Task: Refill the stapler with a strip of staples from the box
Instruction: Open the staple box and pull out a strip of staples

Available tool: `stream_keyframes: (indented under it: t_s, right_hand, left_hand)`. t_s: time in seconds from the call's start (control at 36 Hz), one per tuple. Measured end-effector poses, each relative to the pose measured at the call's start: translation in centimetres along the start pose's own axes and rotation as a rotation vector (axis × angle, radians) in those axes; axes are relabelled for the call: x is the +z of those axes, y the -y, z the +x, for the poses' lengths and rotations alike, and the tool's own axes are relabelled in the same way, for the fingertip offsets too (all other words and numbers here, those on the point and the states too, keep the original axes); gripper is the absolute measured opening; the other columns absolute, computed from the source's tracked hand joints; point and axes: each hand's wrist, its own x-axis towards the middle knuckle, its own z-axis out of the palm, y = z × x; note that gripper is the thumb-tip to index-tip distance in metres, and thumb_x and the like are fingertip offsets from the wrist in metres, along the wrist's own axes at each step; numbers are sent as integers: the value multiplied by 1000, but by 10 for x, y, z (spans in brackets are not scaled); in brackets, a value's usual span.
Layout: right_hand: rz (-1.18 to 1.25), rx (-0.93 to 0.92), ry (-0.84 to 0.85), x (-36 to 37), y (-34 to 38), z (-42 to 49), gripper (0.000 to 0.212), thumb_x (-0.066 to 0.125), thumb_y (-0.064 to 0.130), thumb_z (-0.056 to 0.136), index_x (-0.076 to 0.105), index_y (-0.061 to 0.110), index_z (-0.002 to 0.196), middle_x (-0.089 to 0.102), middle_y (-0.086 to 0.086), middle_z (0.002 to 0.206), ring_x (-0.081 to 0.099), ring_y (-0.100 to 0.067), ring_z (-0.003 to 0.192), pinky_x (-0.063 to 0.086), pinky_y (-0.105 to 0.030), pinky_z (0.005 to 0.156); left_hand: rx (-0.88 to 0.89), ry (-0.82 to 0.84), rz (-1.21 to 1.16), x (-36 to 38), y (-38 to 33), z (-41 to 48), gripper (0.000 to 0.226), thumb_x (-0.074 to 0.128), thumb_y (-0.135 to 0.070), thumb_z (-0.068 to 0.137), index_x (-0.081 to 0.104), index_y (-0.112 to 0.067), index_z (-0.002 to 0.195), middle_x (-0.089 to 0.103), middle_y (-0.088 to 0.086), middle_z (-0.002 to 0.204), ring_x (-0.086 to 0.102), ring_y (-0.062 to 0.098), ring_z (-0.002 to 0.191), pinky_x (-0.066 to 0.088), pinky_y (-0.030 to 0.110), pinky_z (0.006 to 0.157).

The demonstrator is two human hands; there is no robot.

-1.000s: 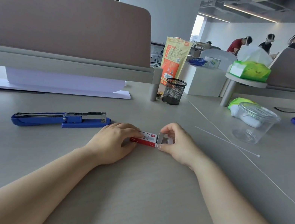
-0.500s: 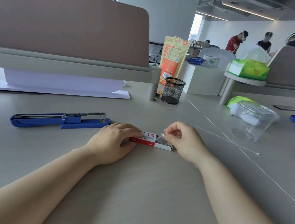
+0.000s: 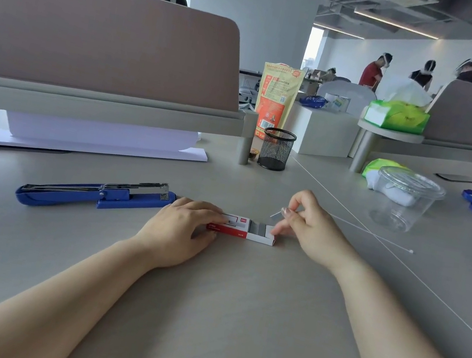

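A small red and white staple box [image 3: 246, 230] lies on the grey desk with its inner tray slid out to the right, and rows of staples show inside. My left hand [image 3: 180, 230] rests on the box's left end and holds it down. Just above the tray's right end, my right hand [image 3: 310, 225] pinches a short metal strip of staples [image 3: 276, 214] between thumb and forefinger. The blue stapler [image 3: 93, 194] lies opened flat to the left of my left hand, its metal magazine facing up.
A black mesh pen cup [image 3: 276, 149] stands behind the box. A clear plastic tub [image 3: 402, 202] sits to the right, with a thin white stick [image 3: 376, 235] lying in front of it. A desk divider [image 3: 103, 48] with white paper [image 3: 93, 138] under it runs along the back left.
The tray has been slid out of the box to the right. My right hand has lifted a strip of staples out of it and risen a little.
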Motion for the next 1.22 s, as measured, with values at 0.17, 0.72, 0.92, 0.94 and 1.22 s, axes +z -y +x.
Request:
stream_keyframes:
  t_s: [0.17,0.72,0.92,0.94,1.22]
  right_hand:
    - [-2,6,-22,3,3,0,15,44,28,94,36,24,82,76,-2,74,71,-17,75,53,-45,85]
    - [-142,-35,-71,14,6,3,14,42,33,93,35,27,83,76,4,79,67,-19,80,48,-36,68]
    - [2,-18,-38,25,7,6,17,46,33,91,36,30,78,74,5,73,70,-20,88,54,-47,84]
    - [3,-29,-31,28,9,6,16,46,32,92,36,28,79,73,5,73,70,-20,89,54,-48,83]
    - [132,-44,-65,38,14,7,24,45,20,94,34,28,75,56,1,78,72,-20,86,54,-54,81]
  left_hand:
    - [0,14,9,-2,-2,0,40,45,-40,83,56,-35,121,57,-14,128,49,16,112,40,31,98]
    - [16,-4,-32,-2,-3,2,33,54,-28,87,59,-30,120,58,-8,127,52,16,116,42,36,101]
    - [4,7,-66,-4,-6,2,35,55,-24,88,56,-32,122,56,-9,131,52,11,118,45,33,99]
    - [3,7,-62,-4,-6,2,35,54,-25,88,57,-31,122,56,-8,131,52,11,119,45,33,99]
    - [3,3,-43,-5,-9,2,33,53,-25,89,58,-31,121,55,-9,132,51,10,119,42,25,97]
